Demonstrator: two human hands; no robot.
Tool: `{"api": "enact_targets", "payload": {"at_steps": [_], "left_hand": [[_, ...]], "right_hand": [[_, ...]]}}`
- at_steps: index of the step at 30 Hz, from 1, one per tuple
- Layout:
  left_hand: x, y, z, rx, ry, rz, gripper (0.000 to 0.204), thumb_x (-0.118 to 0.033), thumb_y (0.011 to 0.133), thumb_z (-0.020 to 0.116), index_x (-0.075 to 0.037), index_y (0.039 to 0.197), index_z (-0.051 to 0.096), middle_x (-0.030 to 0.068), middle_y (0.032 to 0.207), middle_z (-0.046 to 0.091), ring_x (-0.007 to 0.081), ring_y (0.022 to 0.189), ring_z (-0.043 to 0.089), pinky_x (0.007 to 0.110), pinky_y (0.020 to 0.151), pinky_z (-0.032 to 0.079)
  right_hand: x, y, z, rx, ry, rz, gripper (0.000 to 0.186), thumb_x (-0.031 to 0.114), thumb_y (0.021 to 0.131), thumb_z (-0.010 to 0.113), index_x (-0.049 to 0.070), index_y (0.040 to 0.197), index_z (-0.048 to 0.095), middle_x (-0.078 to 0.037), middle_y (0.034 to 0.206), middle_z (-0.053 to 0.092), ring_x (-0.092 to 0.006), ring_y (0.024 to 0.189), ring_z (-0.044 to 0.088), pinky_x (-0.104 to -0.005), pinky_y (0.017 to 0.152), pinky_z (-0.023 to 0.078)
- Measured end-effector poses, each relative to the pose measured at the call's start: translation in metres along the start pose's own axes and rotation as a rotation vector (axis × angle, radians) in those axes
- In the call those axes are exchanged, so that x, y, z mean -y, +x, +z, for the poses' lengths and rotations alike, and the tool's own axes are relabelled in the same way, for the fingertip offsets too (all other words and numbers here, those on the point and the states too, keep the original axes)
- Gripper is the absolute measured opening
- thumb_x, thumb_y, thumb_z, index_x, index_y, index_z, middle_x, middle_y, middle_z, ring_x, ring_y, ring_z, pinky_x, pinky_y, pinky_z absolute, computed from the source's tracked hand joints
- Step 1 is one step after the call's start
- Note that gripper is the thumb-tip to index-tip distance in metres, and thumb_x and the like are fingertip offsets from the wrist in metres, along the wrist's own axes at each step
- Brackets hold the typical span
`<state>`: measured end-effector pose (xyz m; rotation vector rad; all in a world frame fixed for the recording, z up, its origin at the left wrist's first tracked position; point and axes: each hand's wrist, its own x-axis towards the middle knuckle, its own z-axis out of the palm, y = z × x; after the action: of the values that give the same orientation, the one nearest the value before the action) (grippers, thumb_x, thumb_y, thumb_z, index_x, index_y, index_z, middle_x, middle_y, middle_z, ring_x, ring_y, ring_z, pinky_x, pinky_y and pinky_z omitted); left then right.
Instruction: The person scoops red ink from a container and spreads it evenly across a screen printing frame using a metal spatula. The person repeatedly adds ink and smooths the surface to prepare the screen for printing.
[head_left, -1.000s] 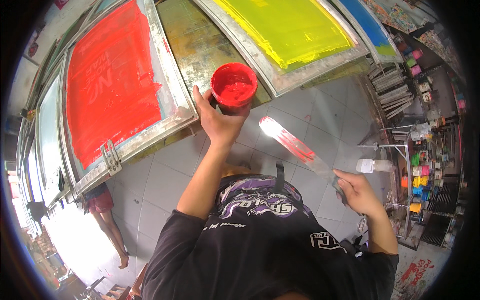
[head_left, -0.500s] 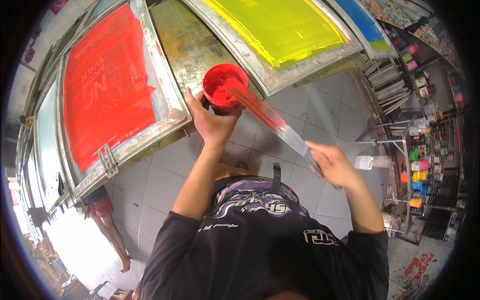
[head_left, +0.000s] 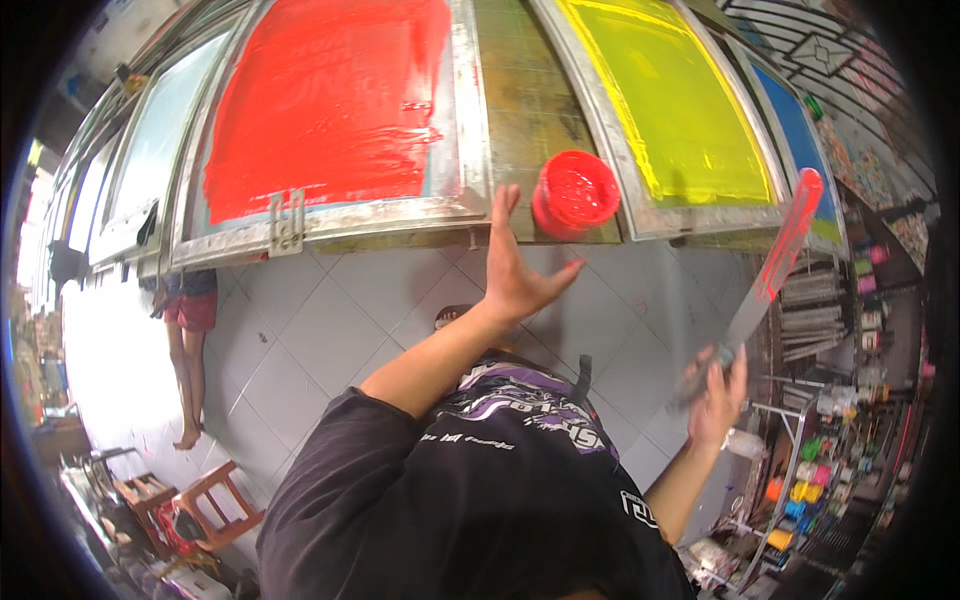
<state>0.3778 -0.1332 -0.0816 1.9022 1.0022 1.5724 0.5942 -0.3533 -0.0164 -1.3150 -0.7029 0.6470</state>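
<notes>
A round tub of red ink (head_left: 577, 192) stands on the stained table board (head_left: 530, 100), between two screen-printing frames. Just left of and nearer than the tub is my left hand (head_left: 520, 280), thumb and fingers spread, holding nothing. Out to the right, my right hand (head_left: 716, 395) grips the handle of a long ink spatula (head_left: 768, 275). Red ink coats the spatula's blade, which points up and away. On the left frame lies a mesh spread with wet red ink (head_left: 330, 110); the mesh on the right one carries yellow ink (head_left: 685, 110).
A metal hinge clamp (head_left: 287, 222) sits on the red frame's near edge. Another screen with blue ink (head_left: 790, 125) lies farther right. Shelves of small colored jars (head_left: 805, 490) line the right side. Another person's legs (head_left: 188, 350) and a wooden stool (head_left: 220, 505) are at left.
My left hand has let go of the ink tub, which now stands on the board. The spatula has come out of the tub and swung to the right. The view has turned.
</notes>
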Motion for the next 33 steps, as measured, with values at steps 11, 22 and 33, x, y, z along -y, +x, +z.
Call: {"api": "enact_targets", "payload": {"at_steps": [11,22,33], "left_hand": [[0.006,-0.008,-0.148,-0.261,0.245,0.107,0.102,-0.015,0.066,0.082,0.007,0.14,0.017,0.0186,0.127,0.046,0.0298,0.113,0.052,0.04,0.099,0.039],[0.086,0.012,-0.361,-0.68,0.403,-0.154,0.076,-0.008,0.084,0.067,0.006,0.14,0.017,0.0221,0.124,0.046,0.0278,0.109,0.053,0.037,0.094,0.042],[0.165,0.078,-0.443,-0.46,0.318,-0.192,0.07,-0.009,0.084,0.064,0.005,0.139,0.024,0.0211,0.12,0.05,0.0278,0.109,0.053,0.037,0.095,0.041]], "right_hand": [[-0.014,0.027,0.122,0.313,-0.012,0.074,0.063,0.003,0.087,0.061,-0.004,0.141,0.029,-0.008,0.09,0.058,-0.0123,0.064,0.056,-0.0239,0.053,0.047],[-0.013,0.0,0.237,0.437,-0.356,-0.04,0.057,0.004,0.088,0.058,-0.002,0.14,0.034,-0.008,0.097,0.059,-0.0056,0.066,0.053,-0.0198,0.059,0.046],[-0.042,-0.012,0.329,0.138,-0.344,0.006,0.05,0.014,0.092,0.058,-0.003,0.136,0.041,-0.004,0.079,0.056,-0.0081,0.066,0.05,-0.0215,0.056,0.042]]}}
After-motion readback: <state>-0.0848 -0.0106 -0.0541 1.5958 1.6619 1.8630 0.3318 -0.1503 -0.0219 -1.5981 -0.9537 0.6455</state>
